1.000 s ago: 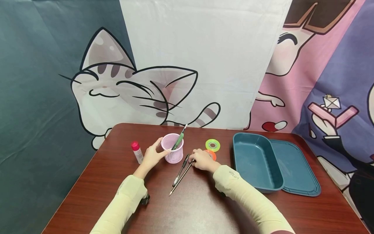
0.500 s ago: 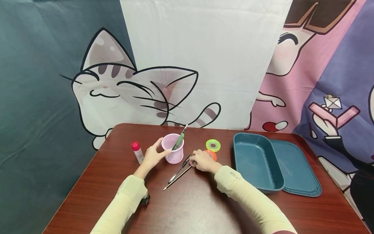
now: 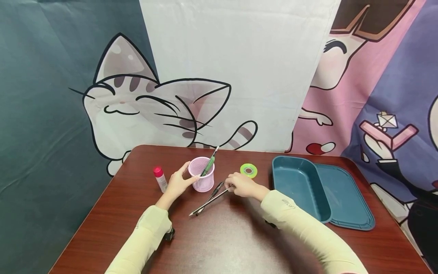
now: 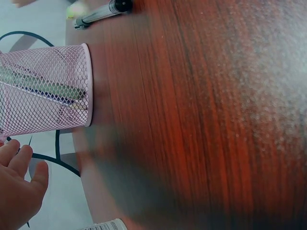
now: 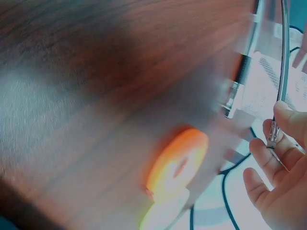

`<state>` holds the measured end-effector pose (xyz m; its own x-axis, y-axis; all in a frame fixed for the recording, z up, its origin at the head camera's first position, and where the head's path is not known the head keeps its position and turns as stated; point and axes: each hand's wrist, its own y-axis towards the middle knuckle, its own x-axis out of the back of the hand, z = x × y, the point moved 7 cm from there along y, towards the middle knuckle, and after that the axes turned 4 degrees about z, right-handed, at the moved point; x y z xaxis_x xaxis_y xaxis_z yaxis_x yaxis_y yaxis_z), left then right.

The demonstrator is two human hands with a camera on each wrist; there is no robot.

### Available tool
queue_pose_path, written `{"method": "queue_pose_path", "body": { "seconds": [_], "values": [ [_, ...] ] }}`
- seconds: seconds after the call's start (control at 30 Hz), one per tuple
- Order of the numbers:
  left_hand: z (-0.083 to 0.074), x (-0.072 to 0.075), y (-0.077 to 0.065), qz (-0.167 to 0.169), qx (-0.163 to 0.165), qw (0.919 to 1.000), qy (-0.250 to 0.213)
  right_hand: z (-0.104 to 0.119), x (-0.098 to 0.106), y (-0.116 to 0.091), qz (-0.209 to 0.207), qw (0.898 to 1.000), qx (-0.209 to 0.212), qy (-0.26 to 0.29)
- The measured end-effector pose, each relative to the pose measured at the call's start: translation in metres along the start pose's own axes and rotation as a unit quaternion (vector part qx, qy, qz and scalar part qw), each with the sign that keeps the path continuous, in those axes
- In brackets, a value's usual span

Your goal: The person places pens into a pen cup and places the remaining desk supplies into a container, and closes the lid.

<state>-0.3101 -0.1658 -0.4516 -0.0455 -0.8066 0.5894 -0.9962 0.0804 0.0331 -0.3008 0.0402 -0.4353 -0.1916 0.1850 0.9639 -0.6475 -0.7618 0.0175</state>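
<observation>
A pink mesh pen holder stands near the back of the table with a green pen and another slim item leaning in it. My left hand grips it from the left, thumb at the front of its rim. My right hand pinches one end of a slim dark pen, which slants down to the left with its pale tip away from the hand. A second black pen lies on the table below it, crossing it in the head view. In the right wrist view, the thumb and fingertips hold the pen's end.
A glue stick with a red cap stands left of the left hand. A green tape roll and an orange tape roll lie beyond the right hand. At right are a teal box and its lid.
My right hand has moved slightly right, and the pen's free tip has swung up and left, now crossing the black pen. The orange tape roll is now hidden in the head view. The left hand stays.
</observation>
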Motion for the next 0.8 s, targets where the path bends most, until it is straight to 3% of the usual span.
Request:
{"method": "queue_pose_path", "body": {
  "seconds": [0.3, 0.5, 0.8],
  "values": [
    [0.001, 0.000, 0.000, 0.002, 0.009, 0.9999, 0.005, 0.003, 0.034, -0.015, 0.009, 0.995, -0.001, 0.101],
    [0.002, 0.000, 0.001, -0.001, 0.005, 0.9999, 0.010, 0.000, 0.057, -0.025, 0.009, 0.982, -0.020, 0.187],
    [0.000, -0.001, 0.000, -0.002, -0.009, 0.9999, 0.013, -0.017, 0.088, -0.032, -0.043, 0.964, -0.069, 0.254]
  ]
}}
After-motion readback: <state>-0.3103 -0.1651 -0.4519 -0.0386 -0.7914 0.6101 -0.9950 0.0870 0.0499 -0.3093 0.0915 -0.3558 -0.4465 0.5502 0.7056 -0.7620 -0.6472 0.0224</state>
